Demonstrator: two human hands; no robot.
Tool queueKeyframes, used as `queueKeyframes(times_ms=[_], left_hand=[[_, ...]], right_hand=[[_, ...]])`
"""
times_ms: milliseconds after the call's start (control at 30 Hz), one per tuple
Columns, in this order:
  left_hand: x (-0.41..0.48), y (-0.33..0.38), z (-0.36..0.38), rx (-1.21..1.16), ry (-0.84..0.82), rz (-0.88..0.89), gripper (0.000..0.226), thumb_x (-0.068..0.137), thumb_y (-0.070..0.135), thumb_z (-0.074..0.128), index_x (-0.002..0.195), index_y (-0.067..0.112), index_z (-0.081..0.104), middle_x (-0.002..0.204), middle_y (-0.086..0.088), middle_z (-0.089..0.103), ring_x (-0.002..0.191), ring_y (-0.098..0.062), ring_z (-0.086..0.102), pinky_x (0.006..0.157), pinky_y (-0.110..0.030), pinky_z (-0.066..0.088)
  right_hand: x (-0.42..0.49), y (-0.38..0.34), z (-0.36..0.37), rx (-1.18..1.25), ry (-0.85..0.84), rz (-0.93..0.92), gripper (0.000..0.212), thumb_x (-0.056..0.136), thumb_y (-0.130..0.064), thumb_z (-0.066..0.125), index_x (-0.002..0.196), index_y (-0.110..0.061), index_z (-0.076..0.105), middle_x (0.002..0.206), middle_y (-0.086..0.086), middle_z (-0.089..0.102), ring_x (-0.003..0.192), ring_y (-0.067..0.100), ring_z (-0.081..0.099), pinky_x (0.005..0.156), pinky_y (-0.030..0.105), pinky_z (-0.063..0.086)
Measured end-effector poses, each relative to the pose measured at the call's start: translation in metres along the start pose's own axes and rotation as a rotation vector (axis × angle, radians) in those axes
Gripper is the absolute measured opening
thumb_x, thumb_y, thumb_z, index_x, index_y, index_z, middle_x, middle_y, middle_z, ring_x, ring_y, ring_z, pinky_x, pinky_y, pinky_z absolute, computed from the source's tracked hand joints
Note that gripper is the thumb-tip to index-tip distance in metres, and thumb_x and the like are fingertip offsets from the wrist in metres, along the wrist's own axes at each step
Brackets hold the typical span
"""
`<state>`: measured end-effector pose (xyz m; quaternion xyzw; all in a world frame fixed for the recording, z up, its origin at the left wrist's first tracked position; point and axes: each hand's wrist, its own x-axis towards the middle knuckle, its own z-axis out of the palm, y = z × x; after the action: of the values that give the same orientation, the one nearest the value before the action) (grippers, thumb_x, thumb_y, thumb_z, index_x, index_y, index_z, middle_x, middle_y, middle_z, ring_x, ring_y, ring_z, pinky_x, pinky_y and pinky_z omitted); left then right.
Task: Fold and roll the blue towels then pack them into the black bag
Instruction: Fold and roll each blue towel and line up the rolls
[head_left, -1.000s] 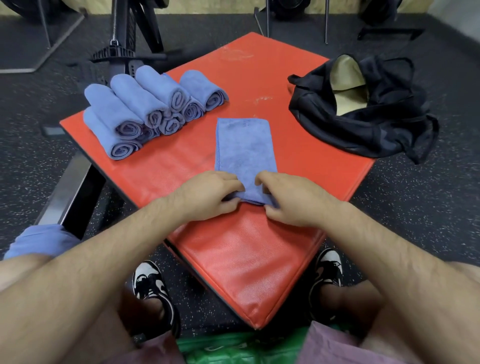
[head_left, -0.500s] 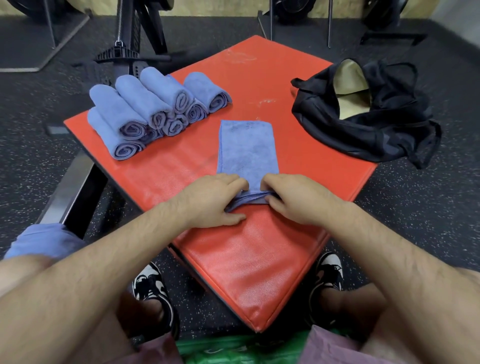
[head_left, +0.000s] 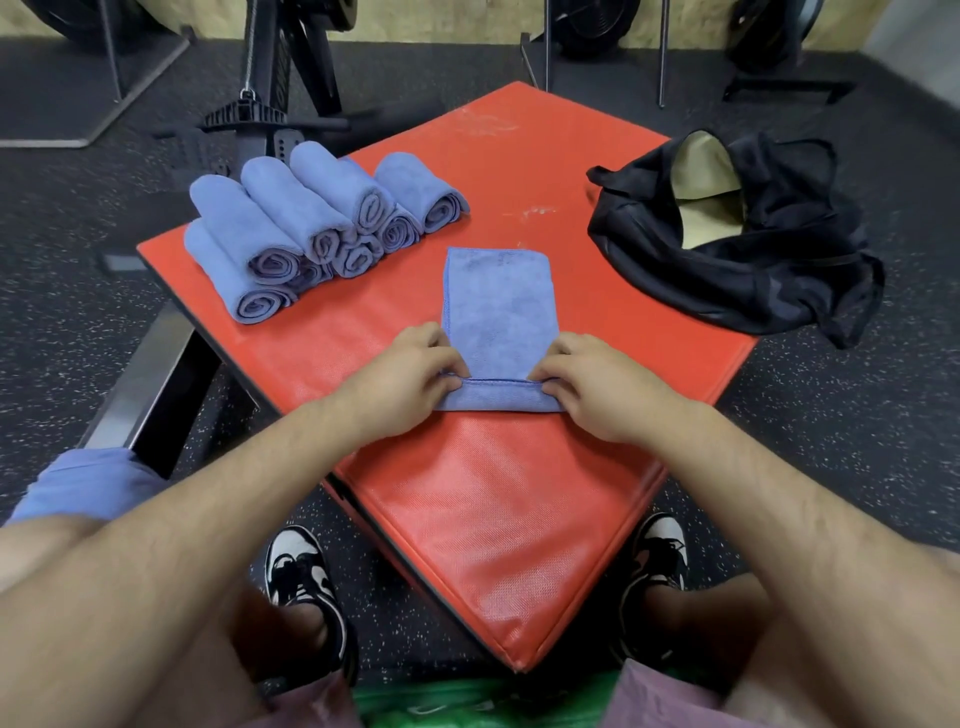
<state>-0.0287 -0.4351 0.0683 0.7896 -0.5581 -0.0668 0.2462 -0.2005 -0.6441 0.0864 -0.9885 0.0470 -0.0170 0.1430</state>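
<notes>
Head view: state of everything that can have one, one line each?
Folded blue towel: flat, near end turned into a first roll.
Left hand: pinches the roll's left end.
Right hand: pinches its right end.
Stacked blue towel rolls: rolled, piled on the red padded mat.
Black fabric bag: open, tan lining showing.

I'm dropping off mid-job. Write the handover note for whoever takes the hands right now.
Left hand and right hand each pinch the near end of the folded towel, first turn of the roll started.
Rolled towels stacked on the pad, far left; bag lies open at far right, no towels seen inside.
Done: this towel folded, pile rolled.
Left: finish this roll, pack all rolls into the bag. A blue cloth on the left knee may be another towel.
</notes>
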Motion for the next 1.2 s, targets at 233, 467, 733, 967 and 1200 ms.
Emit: queueKeyframes(times_ms=[233, 467, 733, 967, 1200], left_hand=[[0.001, 0.013, -0.005, 0.12, -0.034, 0.144, 0.02, 0.085, 0.012, 0.049, 0.094, 0.016, 0.067, 0.099, -0.001, 0.06, 0.092, -0.026, 0.057, 0.081, -0.042, 0.049], [-0.011, 0.006, -0.012, 0.118, -0.12, 0.201, 0.029, 0.084, 0.025, 0.071, 0.109, 0.012, 0.068, 0.109, 0.0, 0.06, 0.101, -0.016, 0.055, 0.092, -0.026, 0.045], [-0.008, 0.006, -0.018, -0.069, -0.11, 0.028, 0.022, 0.092, 0.008, 0.063, 0.112, 0.016, 0.064, 0.1, 0.002, 0.068, 0.086, -0.01, 0.056, 0.077, -0.007, 0.037], [-0.004, 0.002, -0.014, -0.194, -0.083, -0.085, 0.026, 0.093, 0.011, 0.062, 0.095, 0.036, 0.056, 0.099, 0.008, 0.059, 0.079, -0.013, 0.06, 0.075, -0.024, 0.046], [0.004, 0.007, -0.013, 0.03, 0.023, 0.194, 0.016, 0.087, 0.003, 0.059, 0.095, 0.013, 0.069, 0.097, 0.001, 0.058, 0.086, -0.02, 0.056, 0.081, -0.034, 0.046]], right_hand=[[0.0, -0.005, -0.006, -0.198, 0.115, -0.174, 0.013, 0.085, -0.008, 0.058, 0.085, -0.017, 0.067, 0.086, 0.0, 0.061, 0.086, 0.027, 0.054, 0.072, 0.04, 0.047], [-0.008, -0.003, -0.01, -0.147, -0.047, -0.075, 0.025, 0.09, -0.039, 0.064, 0.104, -0.018, 0.066, 0.102, -0.002, 0.063, 0.1, 0.022, 0.057, 0.087, 0.039, 0.049], [-0.008, -0.005, -0.02, 0.076, -0.089, 0.075, 0.022, 0.091, -0.022, 0.062, 0.113, -0.02, 0.061, 0.101, -0.002, 0.068, 0.087, 0.019, 0.06, 0.08, 0.034, 0.047], [-0.008, -0.002, -0.016, 0.176, -0.078, 0.124, 0.019, 0.089, -0.014, 0.059, 0.105, -0.026, 0.058, 0.098, -0.009, 0.056, 0.077, 0.01, 0.054, 0.077, 0.033, 0.047], [-0.006, -0.005, -0.005, -0.06, 0.092, -0.009, 0.018, 0.087, -0.02, 0.043, 0.09, -0.024, 0.06, 0.092, -0.005, 0.057, 0.085, 0.021, 0.049, 0.073, 0.047, 0.05]])
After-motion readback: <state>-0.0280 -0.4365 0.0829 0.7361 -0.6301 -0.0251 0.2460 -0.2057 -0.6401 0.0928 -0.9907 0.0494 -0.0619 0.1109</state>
